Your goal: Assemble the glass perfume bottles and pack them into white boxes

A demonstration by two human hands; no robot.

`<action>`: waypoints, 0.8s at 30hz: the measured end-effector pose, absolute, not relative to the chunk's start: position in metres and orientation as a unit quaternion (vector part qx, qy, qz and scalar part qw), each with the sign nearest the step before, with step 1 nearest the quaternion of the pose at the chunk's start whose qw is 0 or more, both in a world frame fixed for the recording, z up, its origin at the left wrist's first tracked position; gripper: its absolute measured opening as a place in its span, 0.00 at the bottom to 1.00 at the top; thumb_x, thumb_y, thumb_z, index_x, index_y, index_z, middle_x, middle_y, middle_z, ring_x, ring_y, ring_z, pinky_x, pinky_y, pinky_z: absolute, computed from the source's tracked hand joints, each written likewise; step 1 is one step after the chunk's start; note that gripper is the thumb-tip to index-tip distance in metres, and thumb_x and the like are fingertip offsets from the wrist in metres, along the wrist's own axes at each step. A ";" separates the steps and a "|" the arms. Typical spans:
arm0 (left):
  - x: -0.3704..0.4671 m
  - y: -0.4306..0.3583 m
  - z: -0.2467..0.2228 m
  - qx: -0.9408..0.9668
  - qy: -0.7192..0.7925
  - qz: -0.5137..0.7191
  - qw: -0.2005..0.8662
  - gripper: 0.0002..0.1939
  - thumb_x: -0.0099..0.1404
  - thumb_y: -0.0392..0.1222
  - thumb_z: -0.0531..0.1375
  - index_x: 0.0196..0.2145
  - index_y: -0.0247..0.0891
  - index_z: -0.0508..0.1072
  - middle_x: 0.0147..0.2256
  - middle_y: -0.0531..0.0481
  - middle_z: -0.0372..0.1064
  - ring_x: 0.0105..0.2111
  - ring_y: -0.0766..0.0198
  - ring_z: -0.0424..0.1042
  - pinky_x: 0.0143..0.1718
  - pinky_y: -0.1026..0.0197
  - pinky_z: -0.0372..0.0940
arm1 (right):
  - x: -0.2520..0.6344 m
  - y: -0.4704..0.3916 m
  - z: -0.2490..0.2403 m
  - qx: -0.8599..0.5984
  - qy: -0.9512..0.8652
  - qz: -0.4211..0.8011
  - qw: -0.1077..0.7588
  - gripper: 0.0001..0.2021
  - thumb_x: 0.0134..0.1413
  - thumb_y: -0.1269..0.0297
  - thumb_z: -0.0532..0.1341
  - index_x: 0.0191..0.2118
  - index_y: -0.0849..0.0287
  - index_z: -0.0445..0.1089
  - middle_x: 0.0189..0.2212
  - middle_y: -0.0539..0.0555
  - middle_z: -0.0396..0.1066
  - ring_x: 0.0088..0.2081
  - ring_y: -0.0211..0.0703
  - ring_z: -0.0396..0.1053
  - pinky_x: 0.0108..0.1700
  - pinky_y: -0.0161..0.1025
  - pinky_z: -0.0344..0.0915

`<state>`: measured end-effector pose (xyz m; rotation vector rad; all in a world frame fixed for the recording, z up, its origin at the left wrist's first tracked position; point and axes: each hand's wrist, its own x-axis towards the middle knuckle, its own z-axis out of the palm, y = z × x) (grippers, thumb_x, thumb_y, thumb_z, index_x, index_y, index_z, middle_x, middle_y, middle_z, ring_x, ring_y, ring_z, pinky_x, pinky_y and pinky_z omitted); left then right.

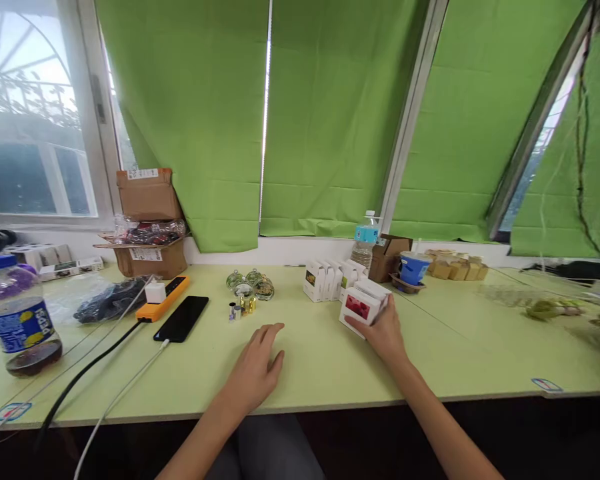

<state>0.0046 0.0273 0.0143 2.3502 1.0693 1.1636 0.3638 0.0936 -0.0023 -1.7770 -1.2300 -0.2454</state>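
Note:
My right hand (386,328) grips a white box with a red picture (357,307) on its front, thumb at the front and fingers behind, right of centre. Just behind it stands a row of white boxes (322,280). My left hand (258,363) hovers over or rests on the green table (320,360), fingers apart and holding nothing. Beyond my left hand are small gold and silver caps (242,308) and several round glass bottles (251,283).
At left are a drink bottle (23,320), an orange power strip (163,299), a black phone (181,319) with a cable, and an open carton (153,259). A water bottle (365,241), a blue cup (413,268) and small brown boxes (457,267) stand at the back right.

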 end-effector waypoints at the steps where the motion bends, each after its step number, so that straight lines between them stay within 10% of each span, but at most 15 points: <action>1: 0.005 0.028 0.014 0.820 0.375 0.404 0.156 0.25 0.70 0.37 0.51 0.62 0.50 0.57 0.58 0.45 0.61 0.56 0.55 0.65 0.53 0.50 0.68 | 0.363 0.093 0.000 -0.722 -0.505 -0.090 0.463 0.67 0.33 0.35 0.67 0.70 0.67 0.32 0.64 0.73 0.53 0.61 0.67 0.57 0.56 0.52 0.59; 24: 0.004 0.029 0.015 0.827 0.367 0.399 0.149 0.24 0.69 0.36 0.52 0.61 0.49 0.58 0.57 0.46 0.63 0.55 0.55 0.66 0.55 0.48 0.67 | 0.358 0.095 0.010 -0.789 -0.452 -0.114 0.400 0.61 0.42 0.34 0.63 0.71 0.61 0.30 0.57 0.75 0.57 0.56 0.76 0.61 0.50 0.64 0.60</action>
